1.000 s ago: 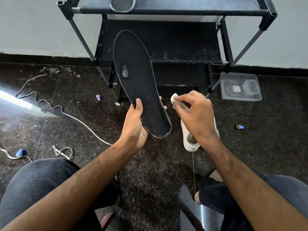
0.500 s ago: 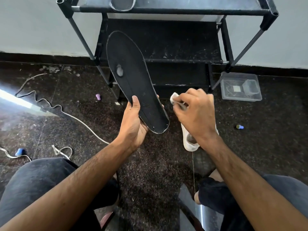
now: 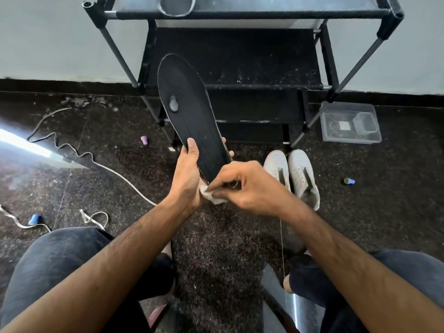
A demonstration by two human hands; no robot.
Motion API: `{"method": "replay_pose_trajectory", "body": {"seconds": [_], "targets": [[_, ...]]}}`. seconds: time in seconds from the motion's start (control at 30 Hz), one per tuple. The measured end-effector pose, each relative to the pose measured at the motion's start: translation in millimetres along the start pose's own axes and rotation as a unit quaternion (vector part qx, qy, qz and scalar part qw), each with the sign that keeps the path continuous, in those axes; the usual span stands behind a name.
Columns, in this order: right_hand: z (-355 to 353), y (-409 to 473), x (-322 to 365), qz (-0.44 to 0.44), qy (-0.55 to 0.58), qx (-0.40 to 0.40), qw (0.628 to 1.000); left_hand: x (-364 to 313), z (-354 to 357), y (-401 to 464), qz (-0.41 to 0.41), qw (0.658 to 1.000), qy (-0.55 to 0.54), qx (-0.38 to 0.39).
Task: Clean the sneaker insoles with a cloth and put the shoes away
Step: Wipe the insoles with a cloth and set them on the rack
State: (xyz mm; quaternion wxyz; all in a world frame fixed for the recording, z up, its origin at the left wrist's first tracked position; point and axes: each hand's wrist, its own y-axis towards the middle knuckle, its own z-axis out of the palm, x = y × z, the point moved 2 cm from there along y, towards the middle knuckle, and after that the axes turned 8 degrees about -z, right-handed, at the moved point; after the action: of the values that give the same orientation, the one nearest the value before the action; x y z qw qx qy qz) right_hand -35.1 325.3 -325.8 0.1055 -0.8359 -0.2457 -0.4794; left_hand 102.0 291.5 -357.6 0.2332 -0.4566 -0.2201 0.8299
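Left hand [image 3: 189, 179] gripping insole [image 3: 189, 116] low down, long axis running up-left, right hand [image 3: 242, 186] pinching cloth [image 3: 213, 197] right at its near end.

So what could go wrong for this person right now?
The left hand holds the black insole only near its lower end, so the long upper part could flex or slip as the right hand rubs with the small cloth. The grey blob higher up may get missed.
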Motion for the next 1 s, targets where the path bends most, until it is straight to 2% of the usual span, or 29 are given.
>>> {"method": "replay_pose_trajectory", "body": {"seconds": [0.07, 0.13, 0.17, 0.27, 0.4, 0.47, 0.57, 0.7, 0.77, 0.83, 0.9, 0.93, 1.0], "targets": [[-13, -1, -1, 0.019, 0.036, -0.1, 0.994, -1, 1, 1, 0.003, 1.0, 0.003, 0.012], [-20, -3, -7, 0.034, -0.023, -0.202, 0.979, 0, 1, 1, -0.01, 0.999, -0.008, 0.038], [-19, -2, -8, 0.039, -0.066, -0.22, 0.972, 1, 1, 0, -0.02, 0.998, -0.013, 0.056], [-8, 0, -6, 0.018, -0.127, -0.227, 0.965, -1, 3, -3, -0.05, 0.995, -0.011, 0.091], [-9, 4, -3, -0.015, -0.111, -0.23, 0.967, 2, 11, -10, -0.059, 0.994, -0.015, 0.094], [-3, 4, 1, -0.028, -0.112, -0.174, 0.978, 4, 11, -11, -0.052, 0.995, -0.017, 0.084], [1, 2, 5, -0.056, -0.21, -0.09, 0.972, 0, 6, -9, -0.026, 0.997, -0.015, 0.065], [-20, -5, -15, 0.042, -0.332, -0.004, 0.942, -2, 1, -5, -0.006, 0.998, -0.01, 0.066], [-31, -11, -19, 0.073, -0.335, -0.057, 0.938, -3, 3, -4, -0.002, 0.997, -0.004, 0.073], [-40, -11, -13, 0.044, -0.313, -0.163, 0.935, -2, 4, -4, -0.002, 0.998, -0.001, 0.07], [-38, -4, -1, 0.0, -0.271, -0.228, 0.935, 0, 6, -8, -0.011, 0.997, -0.013, 0.07], [-34, -1, 3, -0.018, -0.26, -0.232, 0.937, 1, 7, -9, -0.019, 0.997, -0.02, 0.068], [-17, 3, 6, -0.037, -0.279, -0.188, 0.941, 0, 7, -9, -0.022, 0.997, -0.018, 0.068]]}}
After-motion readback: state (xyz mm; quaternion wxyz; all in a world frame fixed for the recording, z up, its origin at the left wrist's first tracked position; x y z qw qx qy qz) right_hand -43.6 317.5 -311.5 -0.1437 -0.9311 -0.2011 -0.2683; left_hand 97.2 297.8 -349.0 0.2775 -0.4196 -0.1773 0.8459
